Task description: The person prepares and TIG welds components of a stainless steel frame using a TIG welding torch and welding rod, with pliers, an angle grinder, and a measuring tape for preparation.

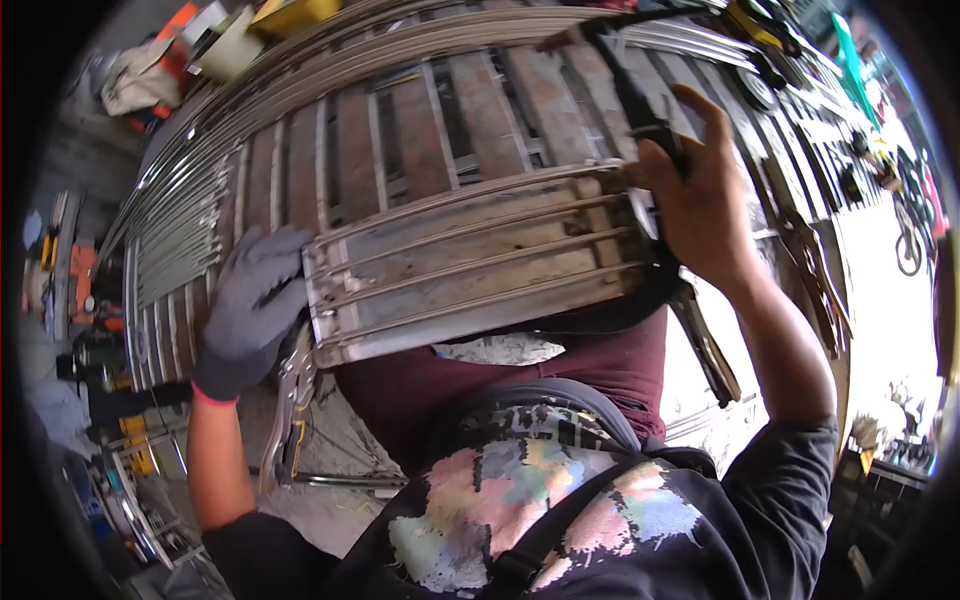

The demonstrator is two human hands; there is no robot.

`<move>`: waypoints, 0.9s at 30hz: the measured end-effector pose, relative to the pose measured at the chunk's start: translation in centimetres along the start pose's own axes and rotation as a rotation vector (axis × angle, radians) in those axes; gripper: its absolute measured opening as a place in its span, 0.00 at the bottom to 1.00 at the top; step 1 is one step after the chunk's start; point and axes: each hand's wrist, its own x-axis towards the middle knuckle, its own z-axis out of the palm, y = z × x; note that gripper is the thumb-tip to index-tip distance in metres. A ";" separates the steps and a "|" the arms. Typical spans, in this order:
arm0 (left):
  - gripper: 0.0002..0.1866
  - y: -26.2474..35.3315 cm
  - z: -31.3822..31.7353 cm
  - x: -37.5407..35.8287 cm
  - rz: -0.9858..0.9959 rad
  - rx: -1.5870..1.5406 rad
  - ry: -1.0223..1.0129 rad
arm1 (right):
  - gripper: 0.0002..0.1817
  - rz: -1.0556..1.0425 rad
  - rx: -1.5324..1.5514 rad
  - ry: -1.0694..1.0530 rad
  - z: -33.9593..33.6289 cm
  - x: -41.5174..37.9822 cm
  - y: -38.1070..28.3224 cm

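A rectangular metal frame (pixel 480 262) with several long rods lies over a flat plate at the slatted bench's near edge. My left hand (pixel 255 295), in a grey glove, grips its left end, with the thumb below the fingers. My bare right hand (pixel 700 190) is closed around the black handle of a welding torch (pixel 632 95) beside the frame's right end. The torch's neck points up and left, away from the rods. A locking clamp (pixel 292 400) hangs at the frame's left corner. Another clamp (pixel 708 345) hangs near the right corner.
The slatted metal bench (pixel 405 150) spreads out ahead. Thin metal rods (pixel 180 235) lie bundled at its left, and long bars (pixel 400 45) run along the far side. A black cable (pixel 640 310) loops below the frame, near my lap. Tools crowd the bench's right side.
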 end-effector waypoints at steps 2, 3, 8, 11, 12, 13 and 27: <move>0.10 -3.3 -0.7 0.5 -0.025 -0.192 -0.083 | 0.34 0.008 -0.115 -0.002 0.1 -0.4 -1.4; 0.12 -4.9 -1.1 0.6 -0.130 -0.404 -0.145 | 0.33 0.087 -0.159 0.013 0.2 -0.7 -2.9; 0.16 -8.2 0.7 5.3 -0.237 -0.815 -0.020 | 0.32 -0.129 -0.193 0.109 -1.2 -1.7 -6.1; 0.18 -9.7 3.5 9.5 0.083 -0.968 -0.180 | 0.31 -0.208 -0.258 0.122 -4.6 -1.6 -8.2; 0.19 -9.7 4.2 10.3 0.171 -1.046 -0.258 | 0.30 -0.219 -0.275 0.118 -5.4 -1.7 -9.0; 0.18 -9.5 4.6 10.7 0.174 -1.041 -0.302 | 0.31 -0.213 -0.297 0.086 -6.1 -2.1 -10.0; 0.23 -9.6 5.8 9.5 0.328 -0.835 -0.354 | 0.39 -0.118 -0.091 -0.160 1.4 -4.9 -14.7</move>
